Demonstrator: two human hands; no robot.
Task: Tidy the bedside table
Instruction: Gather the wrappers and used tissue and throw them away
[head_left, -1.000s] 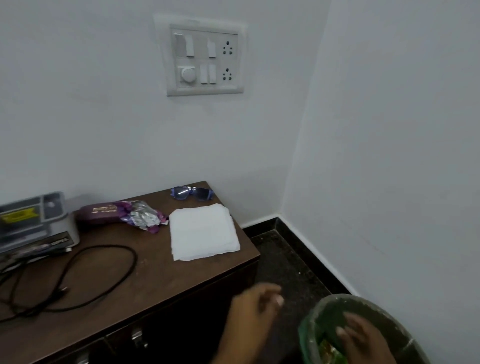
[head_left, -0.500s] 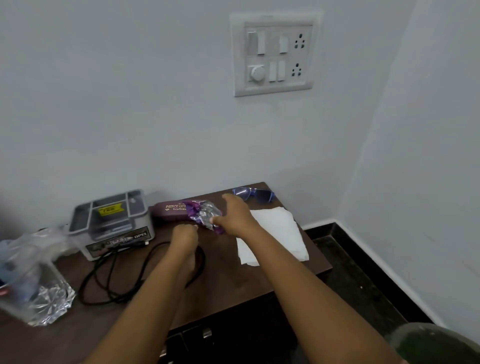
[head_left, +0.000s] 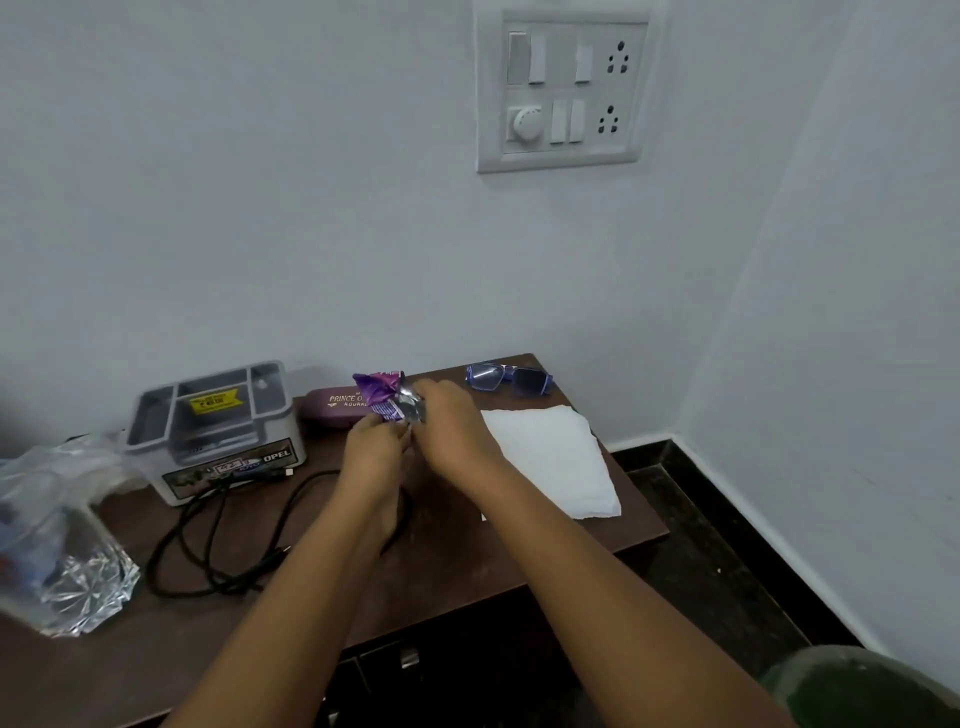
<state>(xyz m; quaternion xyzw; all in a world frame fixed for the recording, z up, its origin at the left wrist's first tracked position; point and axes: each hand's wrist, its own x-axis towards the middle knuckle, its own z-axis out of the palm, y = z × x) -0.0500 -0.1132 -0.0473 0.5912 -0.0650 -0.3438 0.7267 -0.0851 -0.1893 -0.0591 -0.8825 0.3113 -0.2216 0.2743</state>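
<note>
Inspected mid-task. Found purple foil wrapper (head_left: 385, 397) at rear centre of tabletop (head_left: 493, 551), lifted just clear of the surface, directly in front of maroon spectacle case (head_left: 332, 408). Noted left hand (head_left: 374, 441) with fingers pinching the wrapper's lower edge. Noted right hand (head_left: 452, 426) with fingers closed round its silver side. Judged as gathering the wrapper for disposal, with green bin (head_left: 872, 686) low at the right, well apart from it.

Assessed progress as early. Outstanding, by appearance:
- wrapper not yet binned
- black cable (head_left: 218, 545) sprawled loose across front left
- clear plastic bag (head_left: 57, 545) crumpled at left edge
- white tissue (head_left: 550, 457) lying flat at right
- blue sunglasses (head_left: 511, 379) uncased near back right corner

Recorded grey box (head_left: 213, 426) upright at back left. Unable to confirm any item already put in order.
</note>
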